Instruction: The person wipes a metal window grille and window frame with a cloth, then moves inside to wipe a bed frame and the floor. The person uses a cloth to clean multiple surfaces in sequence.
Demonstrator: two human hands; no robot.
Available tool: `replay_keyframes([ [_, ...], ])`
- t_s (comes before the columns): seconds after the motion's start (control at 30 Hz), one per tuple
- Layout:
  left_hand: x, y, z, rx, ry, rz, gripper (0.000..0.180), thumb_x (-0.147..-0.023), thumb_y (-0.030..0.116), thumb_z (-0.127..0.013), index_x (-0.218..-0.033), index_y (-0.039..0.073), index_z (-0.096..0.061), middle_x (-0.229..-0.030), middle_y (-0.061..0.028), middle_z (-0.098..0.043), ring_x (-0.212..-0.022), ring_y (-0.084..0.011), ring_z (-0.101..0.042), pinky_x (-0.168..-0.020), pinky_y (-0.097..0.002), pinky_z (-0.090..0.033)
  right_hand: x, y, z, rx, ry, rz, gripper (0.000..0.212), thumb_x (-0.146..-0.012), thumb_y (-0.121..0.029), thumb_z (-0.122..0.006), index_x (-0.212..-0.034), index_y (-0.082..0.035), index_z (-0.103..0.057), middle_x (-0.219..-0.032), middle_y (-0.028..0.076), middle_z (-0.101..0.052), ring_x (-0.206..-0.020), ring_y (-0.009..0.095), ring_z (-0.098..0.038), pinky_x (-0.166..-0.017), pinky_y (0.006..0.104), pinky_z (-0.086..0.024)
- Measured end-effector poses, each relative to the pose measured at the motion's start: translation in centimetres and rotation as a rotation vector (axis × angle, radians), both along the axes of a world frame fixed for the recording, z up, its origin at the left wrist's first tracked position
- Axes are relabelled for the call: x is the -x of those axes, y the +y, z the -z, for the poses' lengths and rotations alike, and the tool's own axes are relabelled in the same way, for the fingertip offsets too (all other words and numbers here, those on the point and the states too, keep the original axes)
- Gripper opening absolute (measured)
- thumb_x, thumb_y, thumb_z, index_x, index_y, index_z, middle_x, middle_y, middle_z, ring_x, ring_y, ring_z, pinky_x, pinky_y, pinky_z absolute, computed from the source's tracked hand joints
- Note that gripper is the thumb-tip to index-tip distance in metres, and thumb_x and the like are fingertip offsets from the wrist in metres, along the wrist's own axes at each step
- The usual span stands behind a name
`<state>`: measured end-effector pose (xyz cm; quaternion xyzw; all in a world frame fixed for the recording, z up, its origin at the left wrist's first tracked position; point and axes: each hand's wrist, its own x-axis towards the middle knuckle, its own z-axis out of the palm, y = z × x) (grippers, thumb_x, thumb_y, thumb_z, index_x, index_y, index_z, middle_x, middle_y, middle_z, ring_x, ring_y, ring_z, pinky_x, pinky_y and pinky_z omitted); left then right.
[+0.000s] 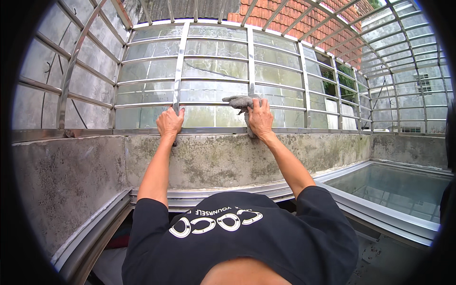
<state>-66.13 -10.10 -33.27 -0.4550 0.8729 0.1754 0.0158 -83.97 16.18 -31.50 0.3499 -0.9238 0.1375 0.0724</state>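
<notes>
My left hand [170, 122] is closed around the lower part of an upright post of the metal grille [180, 71], just above the bottom rail. Further right, my right hand [260, 118] grips a crumpled grey rag [241, 101]. The rag is pressed against a grille bar near another upright, and part of it hangs down below my fingers over the bottom rail [213, 130]. Some of the fingertips are hidden behind the rag and the bars.
A stained concrete ledge [209, 161] runs under the grille, with a window track in front of it. On the right lies a framed glass pane [399, 187]. Past the bars are a grey wall [85, 80] and an orange tiled roof [294, 23].
</notes>
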Motion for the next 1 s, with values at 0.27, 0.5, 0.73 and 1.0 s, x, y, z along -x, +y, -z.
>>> replay_keyframes([
  [0.27,-0.2,0.3,-0.1,-0.009,-0.024,0.012,0.044,-0.083,0.044,-0.060,-0.085,0.001,-0.069,-0.081,-0.0221,-0.069,-0.079,-0.0388,-0.068,-0.074,-0.0476,-0.053,10.3,-7.5,1.4,0.071,0.077,0.133,0.025,-0.087,-0.025,-0.063,-0.097,-0.003,-0.055,-0.097,0.015,-0.053,-0.088,0.035,-0.060,-0.068,0.0460,-0.053],
  [0.5,0.0,0.0,0.1,0.004,-0.031,0.006,0.041,-0.083,0.042,-0.061,-0.084,0.002,-0.069,-0.080,-0.0220,-0.069,-0.078,-0.0387,-0.068,-0.072,-0.0482,-0.053,20.3,-8.2,0.4,-0.019,-0.048,0.364,0.034,-0.091,-0.036,-0.059,-0.105,-0.005,-0.058,-0.107,0.019,-0.056,-0.098,0.040,-0.062,-0.080,0.0498,-0.052],
  [0.73,-0.2,0.2,0.2,-0.024,-0.007,-0.002,0.046,-0.083,0.046,-0.060,-0.084,0.001,-0.069,-0.082,-0.0223,-0.069,-0.079,-0.0387,-0.068,-0.072,-0.0477,-0.053,26.4,-11.2,-3.0,0.148,0.020,0.218,0.038,-0.091,-0.038,-0.060,-0.114,-0.007,-0.058,-0.113,0.021,-0.054,-0.104,0.041,-0.058,-0.085,0.0495,-0.049],
  [1.0,-0.7,0.1,-0.5,-0.031,-0.016,-0.008,0.048,-0.084,0.048,-0.060,-0.082,0.001,-0.068,-0.083,-0.0220,-0.069,-0.079,-0.0390,-0.068,-0.072,-0.0471,-0.053,19.0,-16.3,-2.1,-0.258,-0.254,-0.263,0.033,-0.088,-0.033,-0.061,-0.109,-0.008,-0.062,-0.105,0.023,-0.061,-0.099,0.041,-0.061,-0.085,0.0473,-0.049],
])
